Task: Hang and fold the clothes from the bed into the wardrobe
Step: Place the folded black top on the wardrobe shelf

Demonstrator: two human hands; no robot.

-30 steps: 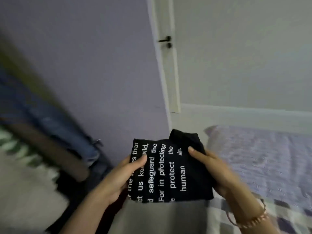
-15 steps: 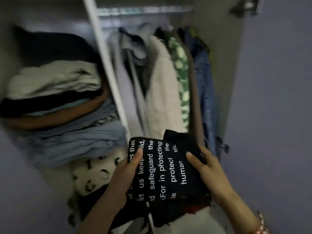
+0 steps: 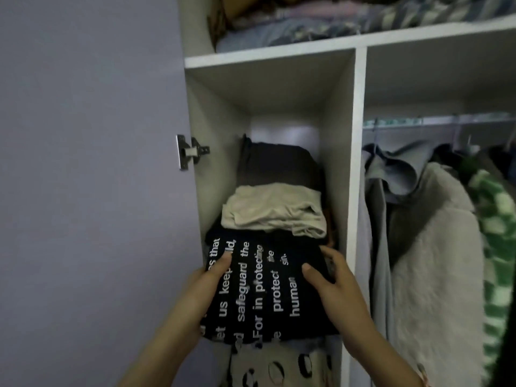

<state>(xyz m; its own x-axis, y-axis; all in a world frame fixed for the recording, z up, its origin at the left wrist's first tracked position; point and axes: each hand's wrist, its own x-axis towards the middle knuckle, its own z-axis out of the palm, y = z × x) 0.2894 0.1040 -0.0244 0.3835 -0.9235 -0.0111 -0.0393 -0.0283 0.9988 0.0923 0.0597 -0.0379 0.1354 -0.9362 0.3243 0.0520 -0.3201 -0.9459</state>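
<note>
A folded black t-shirt (image 3: 265,286) with white lettering is held flat at the mouth of the left wardrobe compartment (image 3: 339,152). My left hand (image 3: 203,291) grips its left edge with the thumb on top. My right hand (image 3: 332,286) grips its right edge, thumb also on top. The shirt's far edge reaches the stack of folded clothes inside, just below a beige folded garment (image 3: 273,210). A dark folded garment (image 3: 279,163) lies behind the beige one.
The purple wardrobe door (image 3: 89,163) stands open at left, with a metal hinge (image 3: 190,152). The right compartment has a rail (image 3: 438,121) with hanging clothes: a cream fleece (image 3: 435,261), a green checked garment (image 3: 497,247). Bedding fills the top shelf (image 3: 335,43). A spotted fabric (image 3: 279,367) lies below.
The view swung from the door and bed round to the wardrobe. Both hands carried the black shirt forward and up to the left shelf compartment, keeping the same hold.
</note>
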